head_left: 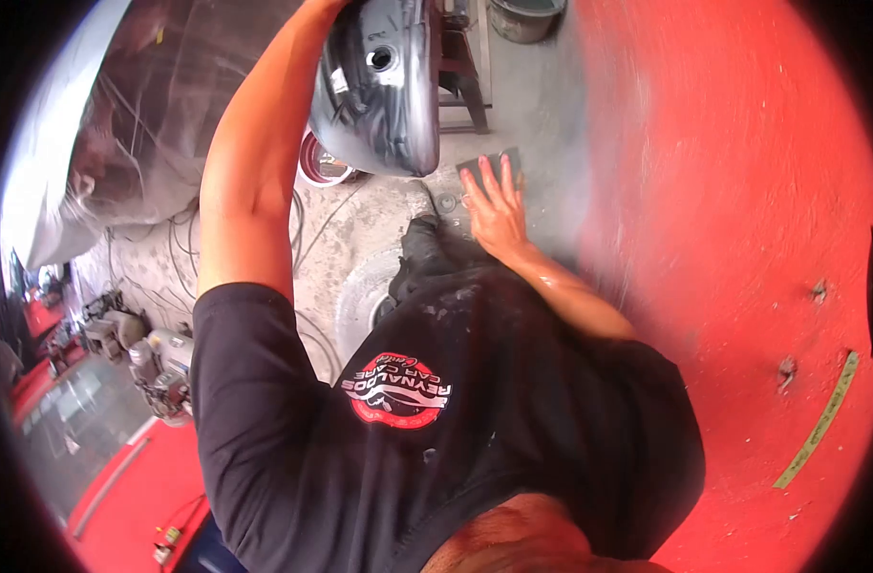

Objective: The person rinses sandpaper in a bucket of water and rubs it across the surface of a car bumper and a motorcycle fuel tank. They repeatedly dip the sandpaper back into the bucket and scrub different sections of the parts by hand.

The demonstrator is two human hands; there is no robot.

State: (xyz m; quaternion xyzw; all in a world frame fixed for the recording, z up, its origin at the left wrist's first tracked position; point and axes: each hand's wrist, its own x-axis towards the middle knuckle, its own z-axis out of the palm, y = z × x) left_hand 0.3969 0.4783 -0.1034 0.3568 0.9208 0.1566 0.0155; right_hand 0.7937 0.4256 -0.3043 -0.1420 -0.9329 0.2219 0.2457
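Note:
A dark glossy curved shell (384,105) with a round hole hangs over the floor at the top of the head view. My left arm reaches up beside it; only the edge of my left hand (333,4) shows at the frame's top, near the shell, its fingers hidden. To the right of the shell and lower, my right hand (497,212) has its fingers stretched out and slightly apart over a dark square sheet (502,160) that looks like sandpaper. The sheet seems held against the fingers; the thumb is hard to make out.
A large red panel (704,239) with a strip of green tape (819,420) fills the right side. Around the floor stand a dark stool (465,81), a grey bucket (524,21) and a reddish container (322,162). Cables lie at left, beside plastic sheeting (150,105) and machinery (164,368).

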